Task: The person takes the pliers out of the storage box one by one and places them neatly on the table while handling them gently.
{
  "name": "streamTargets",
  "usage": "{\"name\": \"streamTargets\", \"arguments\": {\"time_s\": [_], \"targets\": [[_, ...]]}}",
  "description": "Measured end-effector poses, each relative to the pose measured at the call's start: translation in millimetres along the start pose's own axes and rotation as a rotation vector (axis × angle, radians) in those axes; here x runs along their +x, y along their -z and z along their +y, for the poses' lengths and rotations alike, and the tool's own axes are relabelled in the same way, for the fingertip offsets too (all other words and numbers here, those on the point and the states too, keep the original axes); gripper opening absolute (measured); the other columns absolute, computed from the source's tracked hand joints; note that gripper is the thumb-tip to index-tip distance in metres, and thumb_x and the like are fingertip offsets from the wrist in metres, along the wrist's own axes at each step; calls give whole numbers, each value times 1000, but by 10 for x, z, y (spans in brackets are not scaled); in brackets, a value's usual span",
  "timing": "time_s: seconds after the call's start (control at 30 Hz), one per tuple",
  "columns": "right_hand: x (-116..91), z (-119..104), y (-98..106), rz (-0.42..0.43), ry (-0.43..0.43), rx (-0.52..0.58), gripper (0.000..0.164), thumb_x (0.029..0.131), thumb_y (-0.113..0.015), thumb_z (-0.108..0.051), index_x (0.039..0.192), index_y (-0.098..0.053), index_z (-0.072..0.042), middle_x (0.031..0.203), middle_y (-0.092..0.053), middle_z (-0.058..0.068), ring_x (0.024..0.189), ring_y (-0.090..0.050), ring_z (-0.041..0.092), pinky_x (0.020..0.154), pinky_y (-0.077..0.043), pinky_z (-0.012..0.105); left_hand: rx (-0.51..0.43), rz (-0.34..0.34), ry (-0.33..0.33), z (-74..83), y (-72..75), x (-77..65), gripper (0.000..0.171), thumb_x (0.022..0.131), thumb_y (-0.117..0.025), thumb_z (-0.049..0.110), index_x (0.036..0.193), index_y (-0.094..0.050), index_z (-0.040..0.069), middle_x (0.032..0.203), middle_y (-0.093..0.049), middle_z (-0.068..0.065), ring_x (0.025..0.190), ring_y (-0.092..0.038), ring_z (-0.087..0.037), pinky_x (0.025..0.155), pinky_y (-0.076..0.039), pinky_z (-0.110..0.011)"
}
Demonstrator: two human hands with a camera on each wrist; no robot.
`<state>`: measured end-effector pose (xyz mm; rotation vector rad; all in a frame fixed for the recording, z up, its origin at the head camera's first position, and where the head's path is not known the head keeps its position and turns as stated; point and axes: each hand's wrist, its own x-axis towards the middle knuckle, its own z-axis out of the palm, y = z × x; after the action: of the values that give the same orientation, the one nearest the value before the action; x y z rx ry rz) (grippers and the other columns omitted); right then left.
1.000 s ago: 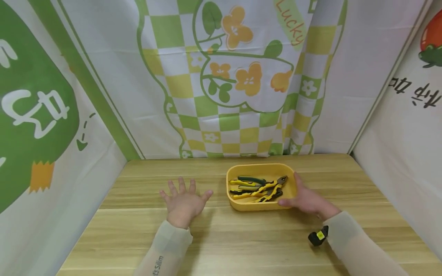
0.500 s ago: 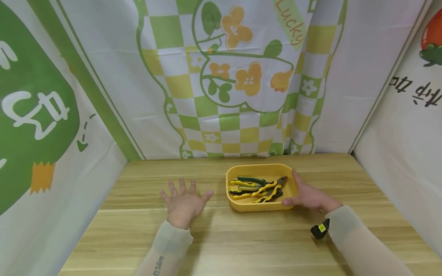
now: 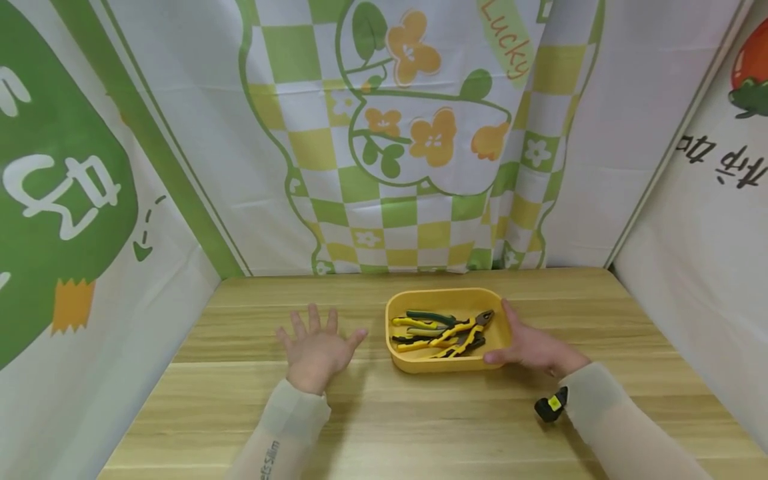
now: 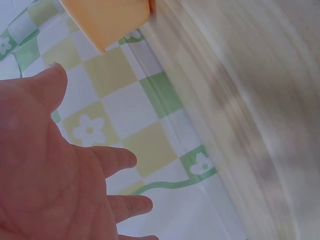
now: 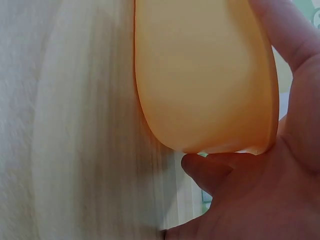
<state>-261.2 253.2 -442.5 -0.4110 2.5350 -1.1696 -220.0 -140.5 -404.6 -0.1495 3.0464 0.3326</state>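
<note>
The yellow box (image 3: 399,365) sits on the wooden table (image 3: 384,427), directly against the right hand (image 3: 533,344), which grips its right end with the thumb over the front rim. Inside lie several pliers (image 3: 459,328), mostly with yellow-and-black handles; one dark green handle lies nearest the back wall.

The left hand (image 3: 318,355) is to the left of the box and apart from it, fingers and thumb spread wide; I cannot tell whether it touches the table.

Table surface stretches between the left hand and the box, on past the right arm, and toward the person. Behind the box, only a narrow strip separates it from the back edge, where a checked curtain (image 3: 417,235) hangs.

"Lucky" is written near the top of the curtain. Small dark lettering on the left sleeve (image 3: 276,440) is partly cut off. Dark characters stand under a red tomato (image 3: 753,63) on the right wall (image 3: 702,220).
</note>
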Motion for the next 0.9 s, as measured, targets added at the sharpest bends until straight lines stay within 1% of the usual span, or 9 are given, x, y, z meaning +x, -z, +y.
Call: {"name": "streamTargets", "arguments": {"time_s": [0.1,0.3,0.4,0.57,0.63,0.77,0.9], "targets": [[-1,-20,-28,1,1,-8,139,76,-85,-48,154,21,-4,157,2,36,140,-13,55,113,-10,60,4,3,-4,9,29,12,104,86,-16,86,159,-24,12,161,1,-26,141,12,-53,102,17,-71],[-7,-44,-66,4,-9,-41,139,76,-84,-50,154,21,-5,154,-9,39,136,-24,57,111,-17,63,5,0,-2,13,57,25,102,87,-16,85,159,-21,13,161,2,-25,142,11,-53,102,17,-71],[-14,-57,-85,-1,-18,-29,140,75,-85,-50,155,21,-5,154,-11,39,136,-25,57,111,-17,62,12,-3,-4,11,49,20,104,85,-13,86,159,-21,13,161,3,-25,142,12,-53,102,17,-71],[-38,-83,-138,7,-26,-27,141,73,-86,-52,155,19,-5,152,-16,40,133,-33,55,110,-21,62,32,1,-10,13,38,-1,104,85,-10,86,159,-22,14,161,0,-25,142,10,-53,104,11,-73],[-47,-88,-163,7,-28,-19,142,72,-86,-52,155,20,-7,152,-17,39,133,-34,54,110,-21,62,35,4,-12,13,38,-7,104,85,-10,86,159,-22,14,161,-1,-25,142,11,-53,105,9,-73],[-70,-113,-209,2,-25,-5,142,73,-86,-50,155,22,-9,154,-14,38,135,-33,51,112,-20,61,32,11,-14,15,37,-16,101,87,-11,84,159,-22,14,161,-1,-25,142,11,-53,104,11,-73],[-100,-164,-257,5,-14,-32,142,73,-86,-51,155,20,-6,153,-16,39,134,-35,49,111,-22,60,27,15,-13,16,42,-20,99,89,-12,83,159,-22,14,161,-1,-25,142,12,-53,102,15,-73]]}}
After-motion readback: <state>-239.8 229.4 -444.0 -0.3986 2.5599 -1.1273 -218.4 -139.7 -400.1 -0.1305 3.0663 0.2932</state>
